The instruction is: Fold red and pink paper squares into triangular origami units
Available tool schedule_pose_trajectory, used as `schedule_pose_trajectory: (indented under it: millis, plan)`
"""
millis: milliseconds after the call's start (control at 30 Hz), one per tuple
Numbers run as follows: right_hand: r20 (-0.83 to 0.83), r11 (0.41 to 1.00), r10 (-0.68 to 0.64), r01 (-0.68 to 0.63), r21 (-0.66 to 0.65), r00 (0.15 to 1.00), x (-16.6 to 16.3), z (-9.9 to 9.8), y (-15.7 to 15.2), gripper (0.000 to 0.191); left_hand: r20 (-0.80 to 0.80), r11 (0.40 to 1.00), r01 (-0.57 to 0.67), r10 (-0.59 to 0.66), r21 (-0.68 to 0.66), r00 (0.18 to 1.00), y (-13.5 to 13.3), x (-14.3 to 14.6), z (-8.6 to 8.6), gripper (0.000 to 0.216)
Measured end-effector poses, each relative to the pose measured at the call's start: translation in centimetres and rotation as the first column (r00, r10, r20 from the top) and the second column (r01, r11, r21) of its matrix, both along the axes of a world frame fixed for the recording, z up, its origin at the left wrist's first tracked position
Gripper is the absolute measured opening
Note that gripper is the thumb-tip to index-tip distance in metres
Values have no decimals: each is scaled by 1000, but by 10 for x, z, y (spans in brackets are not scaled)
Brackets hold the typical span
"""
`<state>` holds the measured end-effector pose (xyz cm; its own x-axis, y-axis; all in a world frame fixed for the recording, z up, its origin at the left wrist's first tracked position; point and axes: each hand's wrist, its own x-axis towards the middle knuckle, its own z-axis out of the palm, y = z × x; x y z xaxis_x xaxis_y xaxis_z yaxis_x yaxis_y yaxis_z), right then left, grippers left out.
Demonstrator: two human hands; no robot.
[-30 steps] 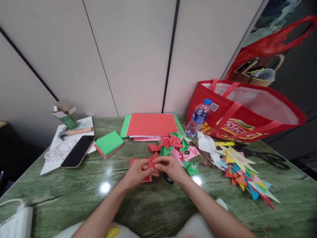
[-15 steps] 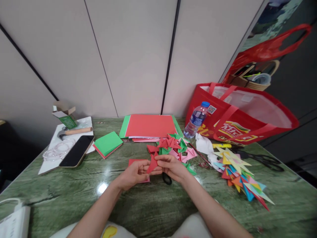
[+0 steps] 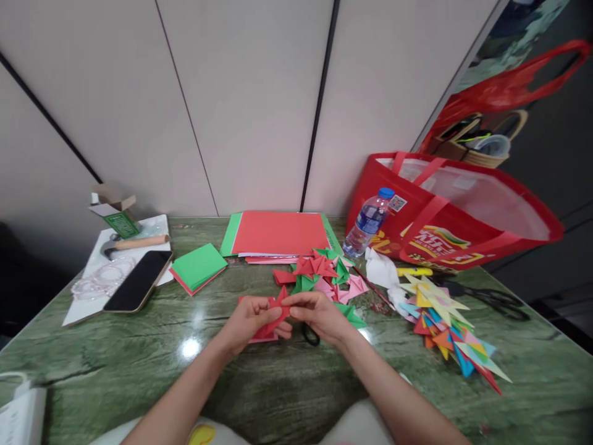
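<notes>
A folded piece of red paper (image 3: 279,303) is held between both hands above the table. My left hand (image 3: 250,322) grips it with the thumb on top and the fingers curled beneath. From the other side, my right hand (image 3: 319,314) pinches its edge with thumb and forefinger. Under the left hand lie red and pink paper sheets (image 3: 265,337), partly covered. A black loop (image 3: 310,335), perhaps a scissors handle, shows below the right hand. Just beyond the hands sits a pile of folded red, green and pink paper pieces (image 3: 324,272).
Stacked coloured paper (image 3: 280,233) lies against the wall. Green squares (image 3: 199,267), a phone (image 3: 139,281) and a hammer (image 3: 139,242) are on the left. Rightward stand a water bottle (image 3: 369,222) and a red bag (image 3: 445,216), with a colourful folded-paper cluster (image 3: 451,334) and black scissors (image 3: 498,298) nearby.
The red paper has shifted slightly left and tilted. My left thumb now presses across it, and the right fingers have moved to its upper right edge.
</notes>
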<state>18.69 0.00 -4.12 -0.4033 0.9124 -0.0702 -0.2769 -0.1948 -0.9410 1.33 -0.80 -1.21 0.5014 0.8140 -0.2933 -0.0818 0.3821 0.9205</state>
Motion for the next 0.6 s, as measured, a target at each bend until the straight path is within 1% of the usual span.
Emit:
schedule_pose_trajectory:
  millis: [100, 167, 267, 300, 333, 367, 433, 533, 600]
  plan:
    - [-24, 1000, 9, -9, -4, 1000, 0, 1, 1, 24, -44, 999, 0, 1, 36, 999, 1, -1, 3, 30]
    - [-11, 999, 6, -6, 45, 1000, -2, 2, 0, 24, -122, 996, -13, 23, 87, 992, 2, 0, 5, 30]
    - [60, 990, -20, 12, 141, 998, -8, 2, -2, 20, -229, 987, -51, 85, 154, 970, 3, 3, 6, 28]
    - [95, 986, -47, 31, 166, 994, -10, 1, -3, 19, -244, 986, -53, 91, 159, 965, 2, 5, 5, 29]
    - [106, 980, -102, 82, 179, 989, -12, 0, -3, 20, -249, 987, -47, 84, 152, 965, 2, 6, 3, 30]
    - [117, 975, -152, 129, 182, 981, -14, -1, -4, 22, -246, 990, -37, 71, 139, 967, 1, 7, 0, 31]
    - [121, 969, -199, 177, 172, 972, -16, -4, -5, 28, -238, 993, -18, 45, 113, 970, 0, 8, -6, 30]
    - [101, 974, -183, 166, 156, 978, -18, -4, -6, 36, -276, 985, -14, 63, 175, 959, -2, 9, -15, 29]
    - [104, 977, -160, 143, 159, 982, -18, -2, -6, 38, -314, 975, 8, 65, 224, 947, -2, 9, -19, 27]
